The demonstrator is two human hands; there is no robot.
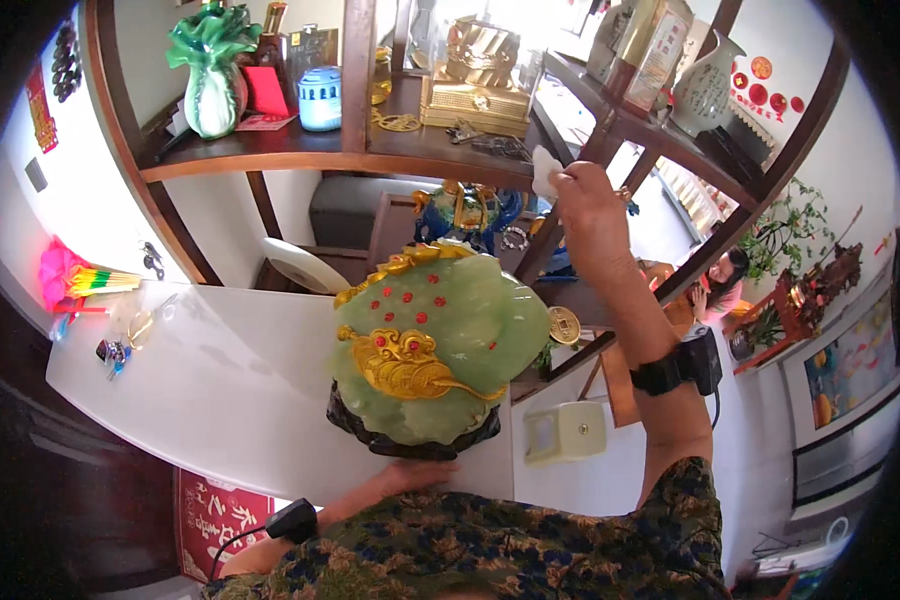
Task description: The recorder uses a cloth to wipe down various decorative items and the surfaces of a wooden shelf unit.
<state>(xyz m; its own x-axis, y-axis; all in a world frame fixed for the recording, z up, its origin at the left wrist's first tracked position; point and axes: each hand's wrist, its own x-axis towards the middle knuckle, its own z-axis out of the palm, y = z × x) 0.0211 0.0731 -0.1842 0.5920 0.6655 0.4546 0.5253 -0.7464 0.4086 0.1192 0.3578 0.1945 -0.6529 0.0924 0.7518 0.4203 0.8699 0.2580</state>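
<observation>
My right hand [585, 215] is raised at the upper shelf's front edge [440, 162], closed on a crumpled white cloth [546, 170]. Below it, a pale green carved sculpture [500, 320] with red dots, a gold creature and gold trim sits on a dark base [365, 435] atop a white counter [190, 370]. Along the front of that base rests my left hand [415, 474], fingers stretched out toward the right and partly hidden, touching it low down.
Wooden shelves hold a green cabbage ornament [210, 85], blue jar [320, 100], gold box [475, 100] and white vase [698, 90]. A blue-gold ornament [467, 215] stands behind the sculpture. A pink-yellow bundle [75, 275] lies left, a stool [565, 432] right, with a person [720, 285] beyond.
</observation>
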